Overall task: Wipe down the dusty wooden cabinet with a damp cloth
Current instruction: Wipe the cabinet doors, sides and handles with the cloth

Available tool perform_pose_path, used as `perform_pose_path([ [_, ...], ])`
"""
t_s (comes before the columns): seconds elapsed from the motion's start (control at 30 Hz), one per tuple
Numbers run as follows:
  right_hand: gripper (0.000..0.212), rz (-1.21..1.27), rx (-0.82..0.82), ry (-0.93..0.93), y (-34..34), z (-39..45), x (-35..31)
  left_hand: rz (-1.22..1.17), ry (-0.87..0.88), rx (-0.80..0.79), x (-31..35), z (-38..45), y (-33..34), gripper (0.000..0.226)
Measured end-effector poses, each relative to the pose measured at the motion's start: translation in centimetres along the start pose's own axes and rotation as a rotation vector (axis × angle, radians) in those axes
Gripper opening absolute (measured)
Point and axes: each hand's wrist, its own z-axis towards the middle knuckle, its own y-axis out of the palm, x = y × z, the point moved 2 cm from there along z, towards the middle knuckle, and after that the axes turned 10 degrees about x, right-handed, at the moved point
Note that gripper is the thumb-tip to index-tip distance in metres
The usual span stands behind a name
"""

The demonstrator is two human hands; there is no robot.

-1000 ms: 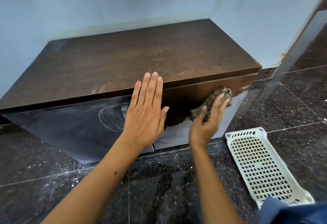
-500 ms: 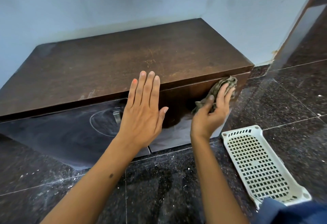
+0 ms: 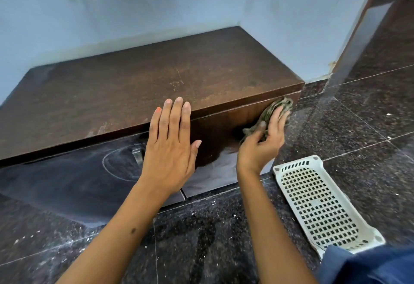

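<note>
Cabinet (image 3: 139,86) of dark wood is sitting low on the floor against the pale blue wall (image 3: 156,3), and I am bracing my left hand (image 3: 170,147) flat on its front with the fingers straight and together, their tips reaching the top's front edge. My right hand (image 3: 261,143) is pinching the crumpled cloth (image 3: 276,108) between thumb and fingers and pressing it to the front panel near the upper right corner, under the overhanging top. Beside that hand a white perforated plastic basket (image 3: 318,203) is lying on the dark speckled floor (image 3: 201,239), and a metal handle (image 3: 137,154) is showing on the dusty left door.
</note>
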Motion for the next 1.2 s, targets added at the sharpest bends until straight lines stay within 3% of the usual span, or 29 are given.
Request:
perform_pose_path([
  [0.07,0.047,0.021,0.004,0.158,-0.3,0.5,2.4,0.0,-0.004,0.004,0.0,0.0,0.0,0.064],
  [0.17,0.05,0.114,-0.014,0.628,-1.1,2.3,6.3,-0.007,-0.008,0.006,0.0,0.0,-0.1,0.065],
  [0.23,0.052,0.117,-0.051,0.764,-1.5,3.4,7.3,-0.004,0.001,0.004,0.0,-0.1,-0.2,0.065],
  [0.3,0.053,0.103,-0.042,0.67,-1.2,3.5,5.8,-0.002,0.001,0.006,0.1,0.0,-0.1,0.065],
  [0.43,0.053,0.077,-0.031,0.23,0.1,-0.3,0.5,0.017,-0.013,0.003,0.2,0.0,0.2,0.066],
  [0.5,0.051,0.07,-0.034,0.109,0.1,-2.5,-0.3,0.02,-0.023,0.006,0.2,0.0,0.2,0.067],
  [0.57,0.05,0.061,-0.014,0.114,0.0,-3.0,0.9,0.021,-0.028,0.005,0.3,0.0,0.2,0.067],
  [0.77,0.051,-0.006,0.032,0.395,-0.4,-1.8,6.4,0.02,-0.019,-0.008,0.4,-0.1,0.0,0.067],
  [0.9,0.054,-0.016,0.005,0.688,-0.1,-0.1,7.6,0.008,-0.011,-0.027,0.3,-0.1,-0.3,0.068],
  [0.97,0.055,-0.024,0.001,0.584,0.0,-0.1,5.7,0.005,-0.012,-0.029,0.3,-0.1,-0.3,0.068],
  [1.1,0.06,0.025,-0.041,0.17,0.3,-3.3,0.4,0.005,-0.02,-0.012,0.4,-0.2,0.0,0.068],
  [1.2,0.058,0.028,-0.027,0.096,0.2,-4.0,0.3,0.0,-0.023,0.0,0.4,-0.1,0.0,0.068],
])
